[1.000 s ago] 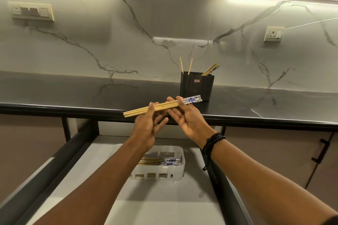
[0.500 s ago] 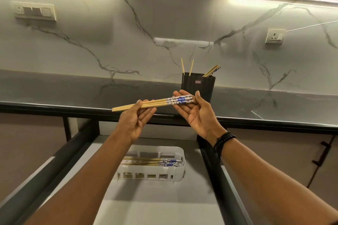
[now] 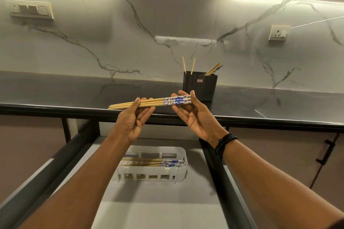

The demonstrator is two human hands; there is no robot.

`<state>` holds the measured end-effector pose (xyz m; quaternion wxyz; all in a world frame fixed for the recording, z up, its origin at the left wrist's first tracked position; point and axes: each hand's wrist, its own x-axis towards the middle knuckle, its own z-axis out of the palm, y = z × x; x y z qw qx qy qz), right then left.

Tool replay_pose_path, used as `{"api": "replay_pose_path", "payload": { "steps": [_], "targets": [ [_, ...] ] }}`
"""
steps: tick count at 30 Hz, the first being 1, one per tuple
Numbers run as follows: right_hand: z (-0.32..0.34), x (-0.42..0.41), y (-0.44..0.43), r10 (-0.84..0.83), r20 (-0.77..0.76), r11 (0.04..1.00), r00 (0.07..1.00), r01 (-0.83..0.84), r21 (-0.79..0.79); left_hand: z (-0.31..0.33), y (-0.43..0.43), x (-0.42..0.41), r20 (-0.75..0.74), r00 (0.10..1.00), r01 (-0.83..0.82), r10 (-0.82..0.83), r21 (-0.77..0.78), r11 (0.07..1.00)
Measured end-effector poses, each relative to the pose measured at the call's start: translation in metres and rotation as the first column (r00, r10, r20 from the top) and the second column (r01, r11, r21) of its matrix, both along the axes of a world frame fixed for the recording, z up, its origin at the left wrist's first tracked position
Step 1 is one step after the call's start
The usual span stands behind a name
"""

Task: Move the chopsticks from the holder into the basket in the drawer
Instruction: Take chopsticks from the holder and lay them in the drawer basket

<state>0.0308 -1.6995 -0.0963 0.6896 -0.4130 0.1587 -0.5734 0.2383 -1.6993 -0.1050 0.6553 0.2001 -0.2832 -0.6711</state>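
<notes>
Levelling the chopsticks (image 3: 150, 102) over the counter (image 3: 74, 95) edge: left hand (image 3: 133, 122) pinches the plain shafts, right hand (image 3: 195, 117) pinches the patterned ends between thumb and fingers (image 3: 179, 112), likely squaring them to lie flat in the basket (image 3: 181, 154) below.

Pale wooden chopsticks (image 3: 158, 101) with blue-and-white patterned ends are seen, also a black rectangular holder (image 3: 200, 87), a white slotted plastic basket (image 3: 178, 172) and a grey-veined marble wall (image 3: 130, 42).

No text reads clearly: the black holder (image 3: 200, 87), just behind the right grip (image 3: 197, 117), wears a small red label (image 3: 200, 80), its marks too blurred.
</notes>
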Motion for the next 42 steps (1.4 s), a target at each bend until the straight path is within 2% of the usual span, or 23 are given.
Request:
{"api": "replay_pose_path", "payload": {
  "steps": [3, 6, 11, 16, 24, 29, 33, 36, 40, 42],
  "targets": [
    [0.0, 0.0, 0.0, -0.021, -0.015, 1.0, 1.0, 0.021, 0.009, 0.0, 0.0, 0.001, 0.003, 1.0, -0.012, 0.012, -0.001, 1.0],
    [-0.001, -0.002, -0.003, -0.114, -0.065, 0.993, 0.991, 0.114, -0.002, 0.0, -0.001, 0.002, 0.014, 0.999, -0.052, 0.052, 0.007, 0.999],
    [0.002, -0.005, 0.0, -0.221, -0.217, 0.975, 0.951, 0.209, -0.077, 0.001, 0.0, 0.003, 0.066, 0.993, -0.099, 0.098, 0.021, 0.995],
    [0.002, -0.004, 0.004, -0.32, -0.392, 0.946, 0.863, 0.269, -0.182, 0.0, 0.0, 0.006, 0.093, 0.992, -0.086, 0.083, 0.022, 0.996],
    [0.003, -0.009, 0.003, -0.256, -0.426, 0.964, 0.868, 0.196, -0.179, -0.004, -0.004, 0.008, 0.137, 0.988, -0.071, 0.068, 0.016, 0.997],
    [-0.002, -0.011, 0.0, -0.271, -0.503, 0.956, 0.821, 0.17, -0.238, -0.005, -0.004, 0.01, 0.161, 0.986, -0.055, 0.046, 0.048, 0.997],
    [-0.004, -0.014, -0.004, -0.258, -0.518, 0.964, 0.815, 0.18, -0.197, -0.006, -0.005, 0.01, 0.197, 0.979, -0.066, 0.045, 0.102, 0.993],
    [-0.008, -0.018, -0.008, -0.228, -0.534, 0.973, 0.814, 0.182, -0.139, -0.01, -0.007, 0.014, 0.217, 0.968, -0.162, 0.127, 0.149, 0.976],
    [-0.011, -0.028, -0.011, -0.204, -0.563, 0.978, 0.801, 0.191, -0.083, -0.015, -0.012, 0.027, 0.157, 0.951, -0.296, 0.265, 0.225, 0.928],
    [-0.013, -0.033, -0.012, -0.197, -0.58, 0.979, 0.79, 0.191, -0.072, -0.019, -0.016, 0.032, 0.2, 0.919, -0.385, 0.341, 0.259, 0.886]
  ]
}}
